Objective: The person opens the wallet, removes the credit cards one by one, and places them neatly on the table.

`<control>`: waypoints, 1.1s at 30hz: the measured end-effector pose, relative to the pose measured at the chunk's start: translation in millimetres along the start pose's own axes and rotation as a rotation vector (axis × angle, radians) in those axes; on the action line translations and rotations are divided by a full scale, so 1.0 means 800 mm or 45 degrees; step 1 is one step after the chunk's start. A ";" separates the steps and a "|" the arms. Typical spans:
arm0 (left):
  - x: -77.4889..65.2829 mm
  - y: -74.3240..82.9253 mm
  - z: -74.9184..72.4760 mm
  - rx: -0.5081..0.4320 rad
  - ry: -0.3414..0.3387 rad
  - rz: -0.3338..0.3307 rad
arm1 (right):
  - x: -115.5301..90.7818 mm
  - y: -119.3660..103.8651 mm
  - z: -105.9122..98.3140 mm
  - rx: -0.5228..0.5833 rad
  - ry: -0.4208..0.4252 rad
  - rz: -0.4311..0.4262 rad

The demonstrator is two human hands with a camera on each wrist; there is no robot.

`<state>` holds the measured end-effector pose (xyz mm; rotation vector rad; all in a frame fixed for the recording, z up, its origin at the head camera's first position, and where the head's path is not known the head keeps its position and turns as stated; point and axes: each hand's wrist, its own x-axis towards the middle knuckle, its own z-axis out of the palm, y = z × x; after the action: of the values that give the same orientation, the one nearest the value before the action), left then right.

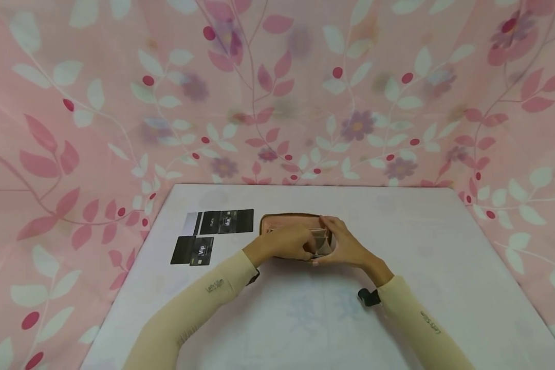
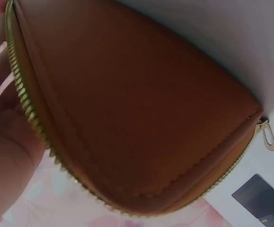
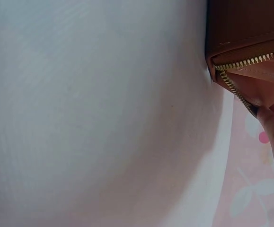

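Observation:
A brown zip-around wallet (image 1: 287,218) stands unzipped on the white table, its pink lining and inner pockets showing in the head view. My right hand (image 1: 344,247) grips the wallet's right end, thumb at the near edge and fingers at the far one. My left hand (image 1: 290,241) reaches over the near side with bent fingers inside the wallet; I cannot tell whether they pinch anything. In the left wrist view the brown outer cover (image 2: 137,104) and gold zipper teeth (image 2: 30,111) hide the fingertips. The right wrist view shows the open zipper corner (image 3: 217,68) beside the right thumb.
Left of the wallet several cards lie in two rows: a silver card with a dark stripe (image 1: 191,224), black cards (image 1: 245,221) and a black Vip card (image 1: 201,252). The white table (image 1: 421,246) ends at a pink floral cloth (image 1: 277,103) behind and at both sides.

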<state>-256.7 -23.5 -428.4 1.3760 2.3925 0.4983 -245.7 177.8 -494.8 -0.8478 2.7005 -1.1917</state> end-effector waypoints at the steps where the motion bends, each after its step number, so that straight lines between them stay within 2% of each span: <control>1: 0.001 -0.001 -0.001 -0.020 -0.027 0.007 | 0.000 0.000 0.000 0.006 0.001 0.003; 5: 0.003 -0.010 -0.005 -0.086 -0.099 0.027 | 0.000 0.001 0.001 0.025 -0.001 -0.004; 9: 0.003 -0.021 -0.003 -0.132 -0.097 0.030 | 0.000 0.003 0.002 0.013 0.005 -0.005; 12: 0.004 -0.022 0.000 -0.062 -0.064 0.048 | 0.001 0.006 0.002 0.009 0.005 -0.005; 18: 0.013 -0.004 0.003 0.164 0.016 0.132 | 0.000 0.005 0.001 0.027 -0.012 0.011; 25: 0.029 0.006 0.009 0.356 0.128 0.288 | 0.002 0.006 0.000 0.027 -0.021 0.027; 28: 0.028 0.005 0.010 0.351 0.141 0.271 | 0.002 0.005 0.000 0.026 -0.024 0.031; 33: 0.021 0.008 -0.004 0.205 0.153 0.204 | 0.001 0.002 -0.001 0.037 -0.022 0.026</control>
<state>-261.4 -6.8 -424.6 1.6613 2.4760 0.4494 -247.7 178.8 -495.1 -0.8204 2.6651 -1.2105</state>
